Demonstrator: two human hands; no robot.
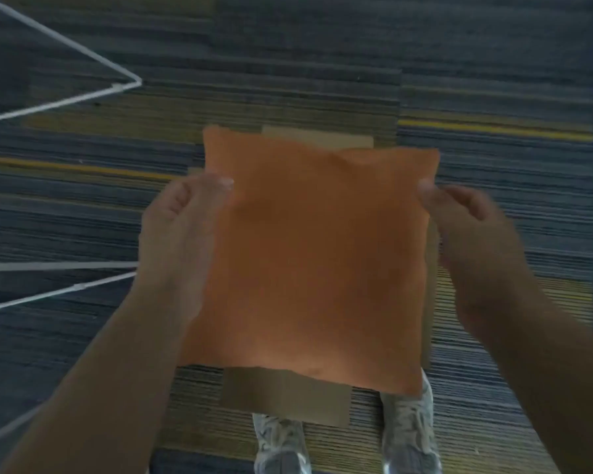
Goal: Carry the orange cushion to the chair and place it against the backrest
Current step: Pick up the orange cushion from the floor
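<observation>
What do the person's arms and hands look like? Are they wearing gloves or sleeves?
No gloves and no sleeves show. The left hand and right hand are bare, and both forearms are bare all the way to the picture's edge. No watch, ring or bracelet can be seen, though the picture is a bit blurry. Light grey lace-up sneakers are on the feet.

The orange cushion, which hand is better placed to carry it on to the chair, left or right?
Neither clearly. The left hand and right hand each pinch an opposite side edge of the orange cushion at about the same height, so both look suited to carry it together. No chair is clearly in view to favour one side.
</observation>
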